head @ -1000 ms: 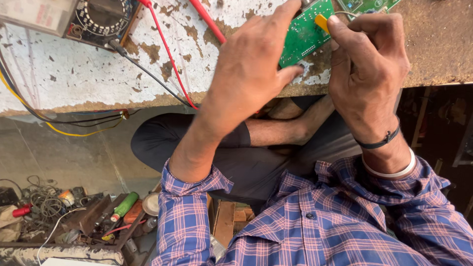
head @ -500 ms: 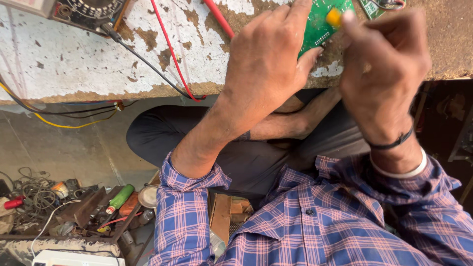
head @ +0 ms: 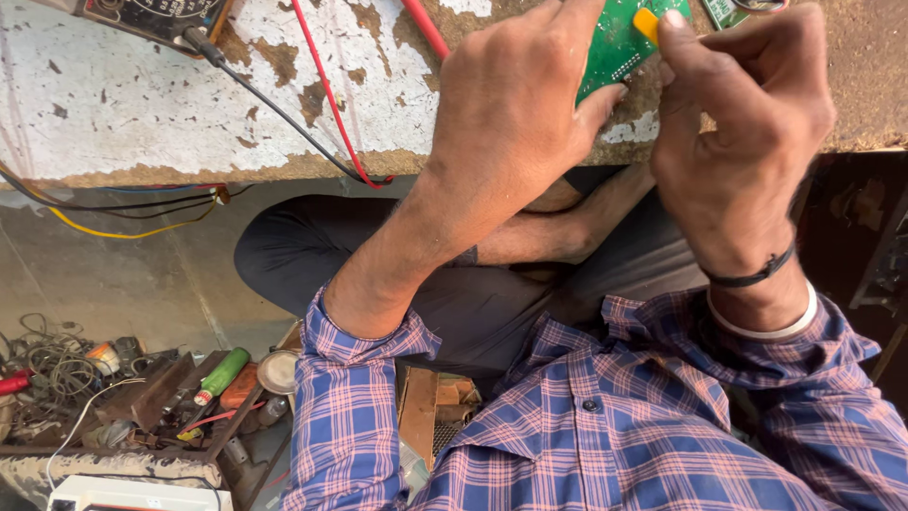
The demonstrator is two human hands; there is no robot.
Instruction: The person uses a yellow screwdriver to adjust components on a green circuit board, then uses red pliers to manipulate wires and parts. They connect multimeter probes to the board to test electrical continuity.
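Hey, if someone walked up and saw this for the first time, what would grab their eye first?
First, the two hands at the top: the left hand holds a green circuit board over the edge of the chipped white bench, while the right hand pinches a small yellow tool against it. Next, red wires cross the bench, and a tray of tangled clutter sits lower left.
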